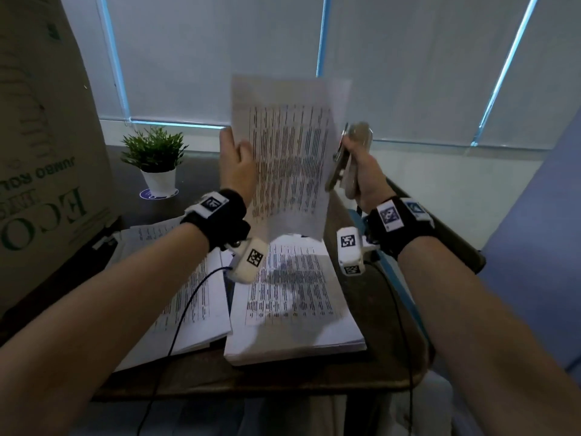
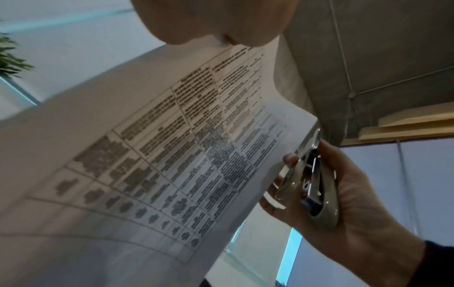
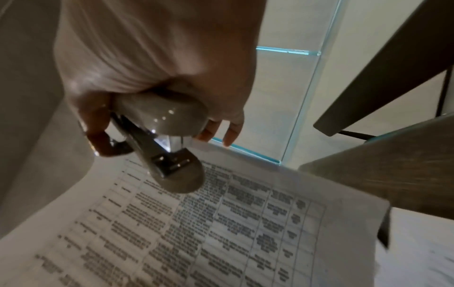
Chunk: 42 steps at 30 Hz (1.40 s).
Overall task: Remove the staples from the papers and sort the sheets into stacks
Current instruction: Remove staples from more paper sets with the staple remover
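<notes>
My left hand (image 1: 236, 158) grips the left edge of a printed set of sheets (image 1: 289, 152) and holds it upright above the table. The same sheets (image 2: 152, 155) fill the left wrist view, printed with a table of text. My right hand (image 1: 361, 171) grips a beige stapler (image 1: 344, 158) beside the sheets' right edge. The stapler (image 3: 167, 153) hangs over the sheets (image 3: 221, 233) in the right wrist view; its metal tip (image 2: 312, 139) lies close to the paper's edge. I cannot tell whether it touches. No staple is visible.
Two stacks of printed paper lie on the dark table (image 1: 283, 382): one at the left (image 1: 188, 297), a thicker one at the centre (image 1: 292, 303). A potted plant (image 1: 155, 158) stands at the back left. A large cardboard box (image 1: 41, 136) fills the left side.
</notes>
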Each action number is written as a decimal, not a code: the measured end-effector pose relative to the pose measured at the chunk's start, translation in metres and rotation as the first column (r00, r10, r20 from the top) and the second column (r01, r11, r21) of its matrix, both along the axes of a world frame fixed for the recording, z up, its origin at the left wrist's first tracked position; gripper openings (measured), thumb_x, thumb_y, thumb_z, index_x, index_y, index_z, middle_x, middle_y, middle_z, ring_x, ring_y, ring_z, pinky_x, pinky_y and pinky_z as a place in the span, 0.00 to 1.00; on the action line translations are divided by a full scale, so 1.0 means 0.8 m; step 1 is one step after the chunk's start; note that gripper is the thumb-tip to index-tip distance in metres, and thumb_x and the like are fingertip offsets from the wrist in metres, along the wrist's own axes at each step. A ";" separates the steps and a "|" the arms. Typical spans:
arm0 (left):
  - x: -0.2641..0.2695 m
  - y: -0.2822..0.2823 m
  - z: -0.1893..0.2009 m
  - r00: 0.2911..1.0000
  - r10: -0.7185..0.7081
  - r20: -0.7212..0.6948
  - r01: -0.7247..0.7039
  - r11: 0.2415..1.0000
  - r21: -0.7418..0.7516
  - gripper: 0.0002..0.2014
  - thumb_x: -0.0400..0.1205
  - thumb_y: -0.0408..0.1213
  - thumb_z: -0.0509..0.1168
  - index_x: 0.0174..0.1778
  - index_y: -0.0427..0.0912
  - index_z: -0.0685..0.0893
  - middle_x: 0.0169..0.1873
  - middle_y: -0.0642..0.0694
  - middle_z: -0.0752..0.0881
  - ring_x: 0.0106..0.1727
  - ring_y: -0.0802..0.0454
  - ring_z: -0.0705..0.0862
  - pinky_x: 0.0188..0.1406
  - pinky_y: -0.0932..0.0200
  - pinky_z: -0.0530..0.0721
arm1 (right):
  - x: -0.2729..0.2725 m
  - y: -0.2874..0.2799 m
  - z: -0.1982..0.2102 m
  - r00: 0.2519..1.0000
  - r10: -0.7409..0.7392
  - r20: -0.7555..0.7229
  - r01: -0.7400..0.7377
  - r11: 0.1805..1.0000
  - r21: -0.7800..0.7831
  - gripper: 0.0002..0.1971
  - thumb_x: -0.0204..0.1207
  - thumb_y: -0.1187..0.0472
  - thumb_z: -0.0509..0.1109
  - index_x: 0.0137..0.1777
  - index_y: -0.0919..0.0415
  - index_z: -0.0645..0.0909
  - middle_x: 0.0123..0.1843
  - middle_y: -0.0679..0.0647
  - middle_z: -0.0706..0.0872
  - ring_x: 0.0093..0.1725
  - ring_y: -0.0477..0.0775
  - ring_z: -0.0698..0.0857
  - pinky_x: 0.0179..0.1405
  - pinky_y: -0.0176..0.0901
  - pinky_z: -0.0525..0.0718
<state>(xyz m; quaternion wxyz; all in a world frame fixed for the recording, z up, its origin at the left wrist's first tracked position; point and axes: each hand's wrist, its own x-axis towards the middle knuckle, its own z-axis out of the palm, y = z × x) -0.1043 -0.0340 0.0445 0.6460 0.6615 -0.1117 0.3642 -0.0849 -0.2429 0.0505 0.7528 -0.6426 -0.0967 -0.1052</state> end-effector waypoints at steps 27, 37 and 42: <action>-0.016 -0.085 0.027 0.998 0.017 -0.062 0.012 0.897 0.443 0.12 0.86 0.37 0.57 0.49 0.37 0.85 0.39 0.45 0.85 0.39 0.48 0.83 0.42 0.57 0.82 | -0.010 0.031 0.152 0.834 -0.415 0.363 0.339 0.905 0.258 0.17 0.77 0.48 0.74 0.41 0.64 0.83 0.29 0.56 0.86 0.27 0.53 0.84 0.33 0.44 0.85; -0.018 -0.095 0.021 0.999 0.036 -0.010 -0.025 0.835 0.549 0.12 0.86 0.36 0.57 0.37 0.40 0.75 0.29 0.49 0.78 0.28 0.58 0.73 0.24 0.71 0.65 | -0.015 0.031 0.161 0.819 -0.485 0.305 0.410 0.868 0.280 0.22 0.78 0.48 0.74 0.27 0.59 0.77 0.19 0.51 0.78 0.17 0.52 0.77 0.23 0.42 0.77; -0.019 -0.092 0.015 0.997 0.053 -0.048 -0.020 0.851 0.525 0.11 0.85 0.33 0.55 0.36 0.42 0.70 0.33 0.44 0.80 0.34 0.47 0.77 0.29 0.58 0.73 | -0.015 0.040 0.154 0.824 -0.468 0.320 0.409 0.882 0.236 0.21 0.78 0.47 0.74 0.28 0.59 0.78 0.18 0.50 0.79 0.20 0.53 0.79 0.27 0.45 0.80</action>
